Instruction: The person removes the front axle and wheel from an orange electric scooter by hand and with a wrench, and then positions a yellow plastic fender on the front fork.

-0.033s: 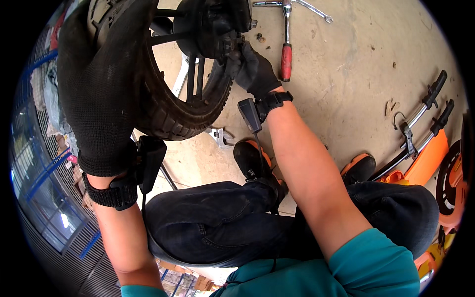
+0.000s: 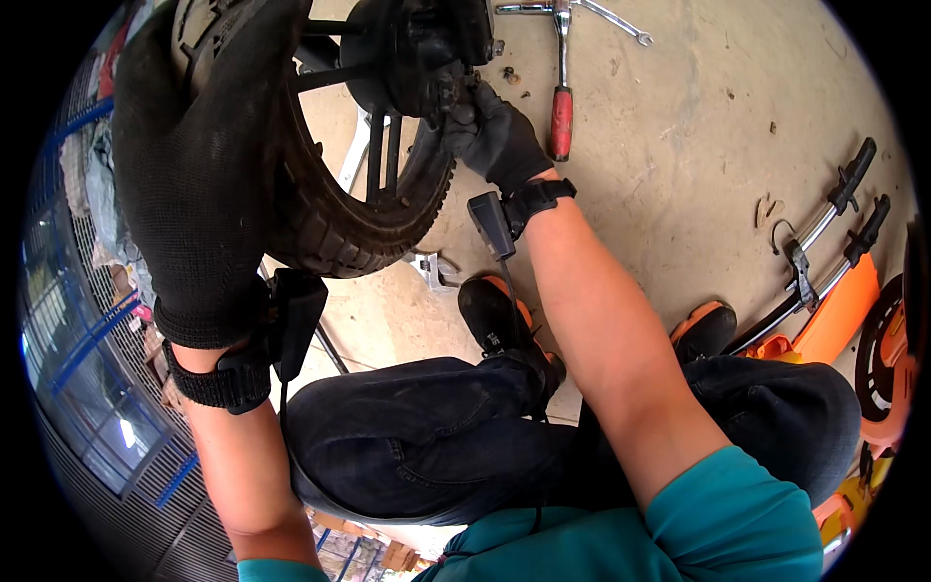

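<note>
A spoked wheel with a chunky black tyre and a dark hub stands upright in front of me. My left hand, in a black knitted glove, grips the tyre from its upper left side, its fingertips running out of view. At the hub's lower right, my right hand is closed with fingers pinched together against a small dark mechanism. Whatever lies between those fingertips is hidden by the black glove. A nut on an axle end sticks out just above.
Right of the wheel lies a red-handled ratchet near a chrome wrench. An adjustable wrench rests below the tyre, and another wrench shows through the spokes. Handlebars and orange parts occupy the right side.
</note>
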Tool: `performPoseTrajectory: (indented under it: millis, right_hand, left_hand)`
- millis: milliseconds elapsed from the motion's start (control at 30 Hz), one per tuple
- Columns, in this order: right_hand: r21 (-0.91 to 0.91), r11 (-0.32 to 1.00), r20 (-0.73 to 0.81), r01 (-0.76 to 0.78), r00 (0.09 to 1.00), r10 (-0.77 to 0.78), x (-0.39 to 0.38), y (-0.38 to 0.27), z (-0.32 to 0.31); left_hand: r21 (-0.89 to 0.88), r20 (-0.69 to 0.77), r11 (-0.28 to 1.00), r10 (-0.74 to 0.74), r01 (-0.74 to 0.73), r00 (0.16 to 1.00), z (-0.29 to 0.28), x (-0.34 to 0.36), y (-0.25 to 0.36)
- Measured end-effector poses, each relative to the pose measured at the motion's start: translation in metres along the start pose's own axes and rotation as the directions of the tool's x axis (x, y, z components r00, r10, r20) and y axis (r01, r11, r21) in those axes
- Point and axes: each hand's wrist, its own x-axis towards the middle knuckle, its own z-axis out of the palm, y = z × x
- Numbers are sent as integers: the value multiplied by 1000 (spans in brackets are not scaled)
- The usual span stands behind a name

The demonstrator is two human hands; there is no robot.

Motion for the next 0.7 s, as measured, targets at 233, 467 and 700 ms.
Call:
performPoseTrajectory:
  millis: [233,467,700]
  right_hand:
    - [299,943,-33,-148,986,165,5,0,-11]
    - [336,930,-255,147,965,-60,-2,5,20]
    - [-443,895,-314,45,928,-202,9,8,-3]
  left_hand:
    - [-315,-50,943,-128,106,991,8,-5,2]
    - [101,12,994,38,-39,999,0,8,7]
    - [-200,-25,977,-79,73,997,6,0,4]
